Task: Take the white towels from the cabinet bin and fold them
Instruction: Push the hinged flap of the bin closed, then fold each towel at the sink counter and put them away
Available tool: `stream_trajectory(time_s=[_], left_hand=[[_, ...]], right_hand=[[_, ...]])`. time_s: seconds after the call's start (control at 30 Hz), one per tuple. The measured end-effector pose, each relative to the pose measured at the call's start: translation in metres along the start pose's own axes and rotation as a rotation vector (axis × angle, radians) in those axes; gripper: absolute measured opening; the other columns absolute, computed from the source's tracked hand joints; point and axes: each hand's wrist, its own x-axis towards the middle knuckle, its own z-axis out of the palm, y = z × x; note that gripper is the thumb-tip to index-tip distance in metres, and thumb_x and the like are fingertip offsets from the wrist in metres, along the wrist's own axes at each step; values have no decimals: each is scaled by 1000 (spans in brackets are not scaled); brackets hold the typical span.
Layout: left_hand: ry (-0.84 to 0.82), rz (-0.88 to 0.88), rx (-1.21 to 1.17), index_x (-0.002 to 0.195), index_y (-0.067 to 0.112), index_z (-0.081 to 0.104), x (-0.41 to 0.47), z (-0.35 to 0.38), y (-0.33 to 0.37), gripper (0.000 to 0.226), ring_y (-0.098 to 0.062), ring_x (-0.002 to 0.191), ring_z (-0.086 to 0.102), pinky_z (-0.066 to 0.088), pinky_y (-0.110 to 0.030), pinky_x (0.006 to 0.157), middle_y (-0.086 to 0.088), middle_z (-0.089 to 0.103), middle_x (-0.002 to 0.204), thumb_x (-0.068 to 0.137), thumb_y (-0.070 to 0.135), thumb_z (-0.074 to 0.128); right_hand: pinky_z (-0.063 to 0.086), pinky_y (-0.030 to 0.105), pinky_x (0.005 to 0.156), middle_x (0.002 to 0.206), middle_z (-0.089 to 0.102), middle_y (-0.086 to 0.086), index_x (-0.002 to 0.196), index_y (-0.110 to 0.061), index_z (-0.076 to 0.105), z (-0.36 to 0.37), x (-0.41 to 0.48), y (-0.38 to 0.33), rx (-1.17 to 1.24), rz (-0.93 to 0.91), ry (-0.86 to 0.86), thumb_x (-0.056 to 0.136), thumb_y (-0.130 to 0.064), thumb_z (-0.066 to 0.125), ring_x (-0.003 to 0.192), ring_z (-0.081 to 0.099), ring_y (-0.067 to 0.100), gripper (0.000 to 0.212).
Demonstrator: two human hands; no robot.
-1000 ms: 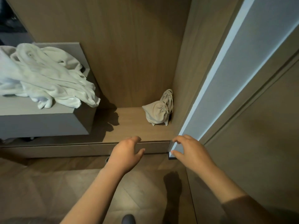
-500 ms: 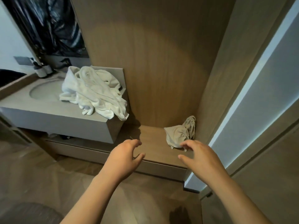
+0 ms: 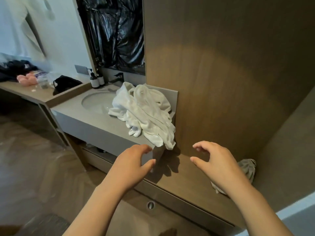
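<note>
A crumpled heap of white towels point(image 3: 146, 113) lies on the grey vanity counter point(image 3: 95, 120), right of the round sink basin point(image 3: 97, 101), with one end hanging over the counter's front corner. My left hand point(image 3: 134, 162) hovers just below and in front of that hanging end, fingers spread and empty. My right hand point(image 3: 216, 159) is held level with it over the low wooden shelf point(image 3: 185, 178), also spread and empty. Neither hand touches the towels.
A beige cloth bag point(image 3: 247, 169) sits on the shelf behind my right wrist. Two dark pump bottles point(image 3: 97, 80) and a faucet point(image 3: 117, 79) stand behind the basin. A side desk point(image 3: 39, 96) at left holds dark clothes and pink items. Black plastic point(image 3: 115, 31) covers the mirror.
My view has swung left and up, bringing the sink and side desk into sight. Both hands have risen from the shelf's edge toward the towel heap; my right hand left the door edge.
</note>
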Motion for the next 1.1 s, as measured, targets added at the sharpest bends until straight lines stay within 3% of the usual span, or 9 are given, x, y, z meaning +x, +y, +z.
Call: stream_trajectory(time_s=[0.23,0.4,0.57,0.9,1.1], left_hand=[[10,16,9,134,35,48,61,-50,-89,44,-1,117,51,42,-20,98,16,54,132,93,47,54],[20,22,10,134,33,49,101,-70,-139,42,0,117,51,38,-15,95,16,53,132,93,45,53],[1,4,-16,132,34,50,140,-74,-172,40,2,114,52,39,-14,94,17,54,131,94,46,52],[17,-68,-31,130,34,51,239,-65,-221,38,3,110,52,35,-7,78,19,55,127,93,42,54],[53,-117,-92,130,34,52,311,-66,-230,39,3,110,53,38,-9,82,21,54,127,92,43,56]], right_hand=[[34,2,60,124,56,-17,127,-34,56,40,79,-67,14,22,19,88,-39,67,96,48,-4,41],[35,4,63,124,58,-15,125,-34,58,68,123,-90,11,66,30,87,-39,68,96,49,-2,40],[43,14,82,119,58,-16,125,-33,59,83,171,-104,24,44,21,88,-38,67,101,53,0,39],[42,20,86,115,59,-13,126,-29,59,120,299,-105,132,2,-37,89,-33,69,107,54,4,39],[44,21,87,113,63,-10,122,-27,63,127,378,-95,151,1,-83,86,-30,71,105,58,5,37]])
